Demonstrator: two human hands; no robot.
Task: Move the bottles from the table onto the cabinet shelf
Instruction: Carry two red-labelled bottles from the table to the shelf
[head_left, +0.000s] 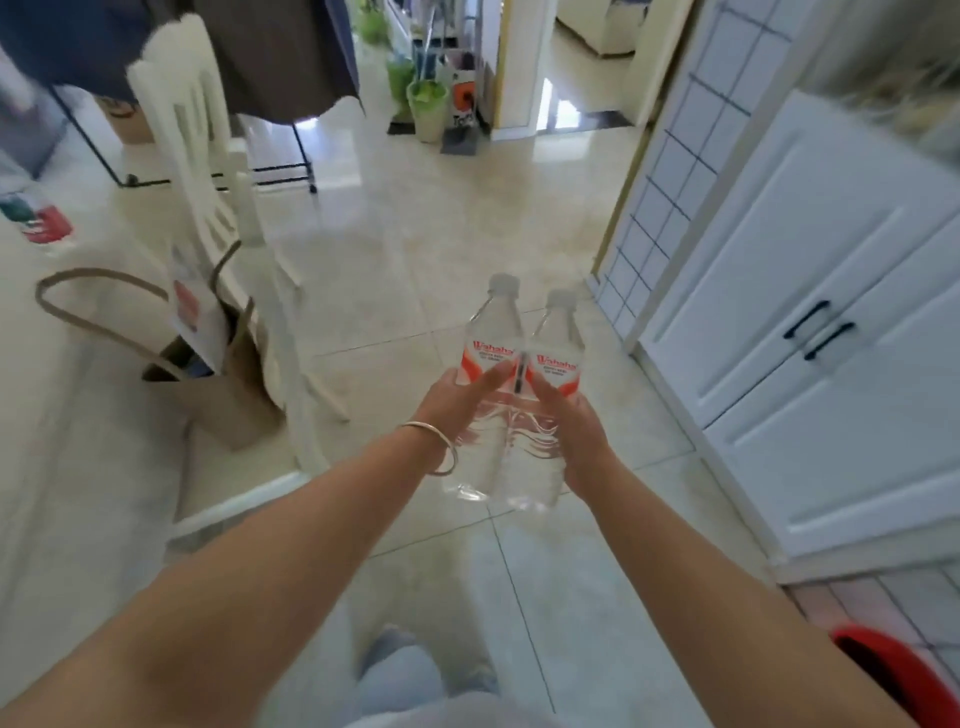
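Note:
Two clear plastic water bottles with white caps and red-and-white labels are held side by side above the tiled floor, touching each other. My left hand (460, 400) grips the left bottle (491, 338) around its middle; a silver bangle circles that wrist. My right hand (574, 426) grips the right bottle (557, 343) from the right side. Both bottles tilt slightly away from me. A white cabinet (810, 291) with two closed doors and black handles stands to the right. No shelf shows in this view.
A white chair (208, 171) and a brown paper bag (208, 374) stand to the left beside a pale table edge (47, 395). A clothes rack with hanging garments is behind them. Green plants (426, 98) sit far ahead. A red basin (898, 670) lies at the lower right.

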